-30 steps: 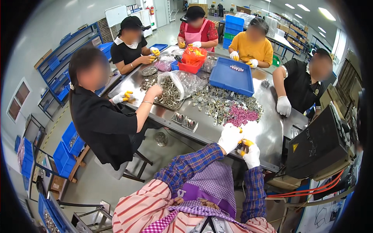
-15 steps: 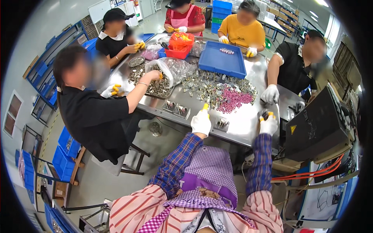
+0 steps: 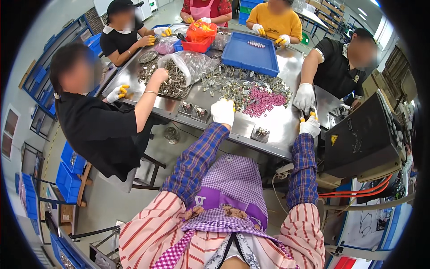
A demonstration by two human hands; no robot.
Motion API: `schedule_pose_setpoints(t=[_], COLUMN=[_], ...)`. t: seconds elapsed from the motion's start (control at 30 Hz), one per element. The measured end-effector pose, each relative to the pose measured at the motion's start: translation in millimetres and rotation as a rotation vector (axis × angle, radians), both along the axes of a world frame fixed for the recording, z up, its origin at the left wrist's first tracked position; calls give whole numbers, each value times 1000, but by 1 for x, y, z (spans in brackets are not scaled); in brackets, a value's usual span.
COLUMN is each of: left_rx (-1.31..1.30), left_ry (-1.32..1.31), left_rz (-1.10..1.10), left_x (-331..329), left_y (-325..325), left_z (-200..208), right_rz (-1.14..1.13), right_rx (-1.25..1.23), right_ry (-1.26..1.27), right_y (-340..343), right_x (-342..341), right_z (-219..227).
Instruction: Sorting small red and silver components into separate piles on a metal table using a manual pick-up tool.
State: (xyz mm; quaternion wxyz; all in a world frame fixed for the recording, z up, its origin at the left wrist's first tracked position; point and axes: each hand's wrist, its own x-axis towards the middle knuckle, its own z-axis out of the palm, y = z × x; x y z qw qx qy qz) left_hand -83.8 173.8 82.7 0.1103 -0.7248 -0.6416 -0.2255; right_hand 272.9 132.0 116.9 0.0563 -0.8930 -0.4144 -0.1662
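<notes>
My left hand (image 3: 223,112), in a white glove with yellow fingertips, is at the near edge of a pile of small metal parts (image 3: 219,83). Its back faces up and most of its fingers are hidden, so any small part in them does not show. To the right of it lie many pink rings (image 3: 262,102). At the table's right side my right hand (image 3: 310,127), gloved the same way, pinches a small dark part (image 3: 307,117). Just beyond it is a co-worker's white-gloved hand (image 3: 304,96), close to the same part; whether they touch is unclear.
A blue tray (image 3: 251,67) stands on the steel table beyond the pile. Small metal fixtures (image 3: 260,133) sit along the near edge. A dark machine box (image 3: 358,139) stands at right. Co-workers sit around the table; one at left reaches into a tray of metal parts (image 3: 177,92).
My left hand has moved farther over the table, to the pile's edge. My right hand has come closer to the co-worker's glove. The whole view has shifted slightly.
</notes>
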Motion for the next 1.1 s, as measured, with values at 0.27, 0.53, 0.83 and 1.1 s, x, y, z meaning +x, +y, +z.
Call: schedule_pose_setpoints(t=[0.27,0.53,0.83,1.1], left_rx=[-170,77,269,-271], left_ry=[-468,-556,-369,-937], left_rz=[-65,-249,-298,-295], left_x=[11,17,11,24], left_y=[-45,-80,-81,-91], left_z=[20,-19,-24,28], right_rz=[1065,795,1010,872], right_rx=[403,-52,333,91], right_ry=[483,175,817,1111], right_y=[-17,10,-76,-66], right_x=[-77,-107,-125,-122], right_z=[-22,-8,-11,18])
